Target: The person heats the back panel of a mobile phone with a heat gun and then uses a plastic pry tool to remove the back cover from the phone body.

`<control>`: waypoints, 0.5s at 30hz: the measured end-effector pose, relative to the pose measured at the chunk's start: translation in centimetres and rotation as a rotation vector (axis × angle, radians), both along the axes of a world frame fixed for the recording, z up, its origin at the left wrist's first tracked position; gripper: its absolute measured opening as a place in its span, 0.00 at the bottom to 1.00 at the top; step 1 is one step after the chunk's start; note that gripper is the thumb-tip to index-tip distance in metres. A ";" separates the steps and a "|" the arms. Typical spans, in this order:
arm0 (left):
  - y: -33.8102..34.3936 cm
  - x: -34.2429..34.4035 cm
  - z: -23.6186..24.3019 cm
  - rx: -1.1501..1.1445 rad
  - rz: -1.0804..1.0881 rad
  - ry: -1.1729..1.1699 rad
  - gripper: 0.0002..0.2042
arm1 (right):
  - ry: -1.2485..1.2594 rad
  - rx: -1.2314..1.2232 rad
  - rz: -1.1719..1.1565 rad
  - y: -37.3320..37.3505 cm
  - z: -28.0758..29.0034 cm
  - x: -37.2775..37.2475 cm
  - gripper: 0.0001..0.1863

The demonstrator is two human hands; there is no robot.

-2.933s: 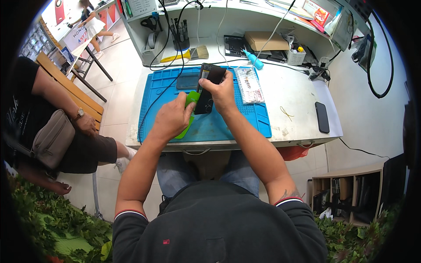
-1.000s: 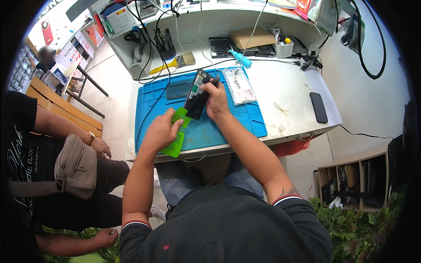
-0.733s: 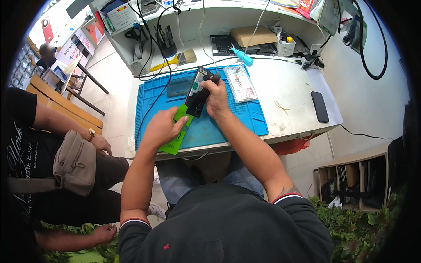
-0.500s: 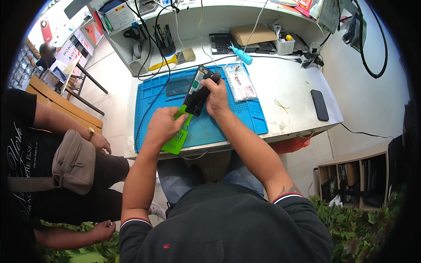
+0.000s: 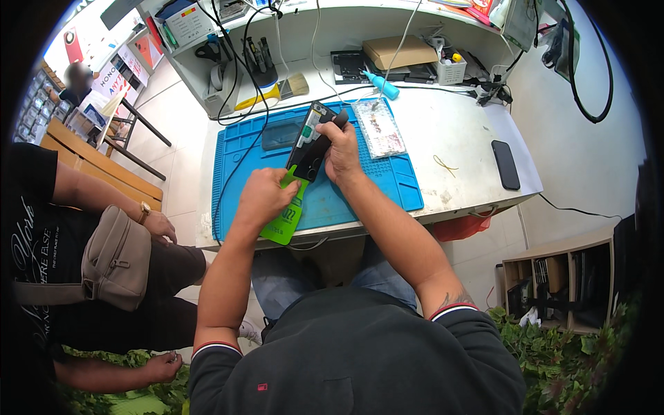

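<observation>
Head view: opened smartphone (image 5: 303, 149) and green card (image 5: 288, 216), over the blue work mat (image 5: 346, 204)

Item 1: opened smartphone, dark, silver and green inner parts exposed; held above the mat's middle. Long axis runs from the mat's far edge toward its near edge, near end leaning left.
Item 2: green card, printed, nearly in line with the phone; upper end at the phone's near end, lower end at the mat's near edge. Whether its tip enters a seam cannot be told.
Item 3: left hand (image 5: 265, 198), nearer the meeting point; thumb and fingers pinched on the card, phone lying beyond and rightward of the fingertips.
Item 4: right hand (image 5: 341, 152), closed around the phone's right side, thumb across its face.
Surroundings: bubble-wrap pouch (image 5: 380, 129), mat's far right corner; yellow-handled brush (image 5: 294, 85) and blue bottle (image 5: 382, 86), beyond the mat; black smartphone (image 5: 505, 166), well right of it.
</observation>
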State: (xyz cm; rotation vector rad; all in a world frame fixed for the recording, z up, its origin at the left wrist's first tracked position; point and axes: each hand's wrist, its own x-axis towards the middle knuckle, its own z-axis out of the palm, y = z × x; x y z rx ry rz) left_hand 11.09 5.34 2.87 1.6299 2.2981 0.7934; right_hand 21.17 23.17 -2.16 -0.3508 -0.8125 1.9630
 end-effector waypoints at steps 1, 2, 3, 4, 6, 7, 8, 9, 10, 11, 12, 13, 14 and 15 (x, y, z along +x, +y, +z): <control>0.1 0.2 0.2 -0.023 0.006 0.002 0.15 | 0.003 -0.009 -0.006 0.0 0.0 0.0 0.12; 0.0 0.3 0.3 -0.047 0.014 0.005 0.15 | 0.002 -0.010 -0.003 -0.1 0.1 0.0 0.12; 0.0 0.3 0.1 -0.041 0.021 -0.009 0.15 | 0.001 -0.011 0.000 -0.2 0.2 0.0 0.12; 0.0 0.3 -0.5 -0.036 0.027 -0.022 0.15 | 0.000 -0.013 0.003 -0.3 0.3 0.0 0.11; 0.1 0.4 -0.7 -0.029 0.031 -0.037 0.16 | -0.006 0.004 0.021 -0.1 0.1 0.1 0.11; 0.1 0.5 -0.7 -0.027 0.034 -0.039 0.16 | -0.009 0.012 0.030 0.0 0.0 0.1 0.11; 0.2 0.5 -0.7 -0.024 0.038 -0.041 0.16 | -0.008 0.009 0.029 0.2 -0.1 0.1 0.10; 0.2 0.4 -0.8 -0.026 0.038 -0.065 0.17 | -0.007 0.006 0.029 0.3 -0.2 0.0 0.10; 0.2 0.2 -1.1 -0.027 0.038 -0.089 0.17 | -0.006 0.004 0.029 0.3 -0.3 0.0 0.10; 0.2 0.0 -1.3 -0.028 0.041 -0.113 0.17 | -0.005 -0.006 0.020 0.3 -0.2 0.0 0.10; 0.1 -0.2 -1.4 -0.048 0.051 -0.164 0.18 | -0.004 -0.016 0.010 0.2 -0.2 0.0 0.11; 0.1 -0.4 -1.6 -0.068 0.060 -0.215 0.18 | -0.003 -0.026 0.001 0.1 -0.1 0.0 0.11; 0.1 -0.6 -1.7 -0.087 0.068 -0.264 0.19 | -0.002 -0.033 0.015 0.1 -0.1 0.0 0.11; 0.0 -0.8 -2.0 -0.075 0.068 -0.287 0.18 | -0.001 -0.039 0.029 0.2 -0.1 0.1 0.12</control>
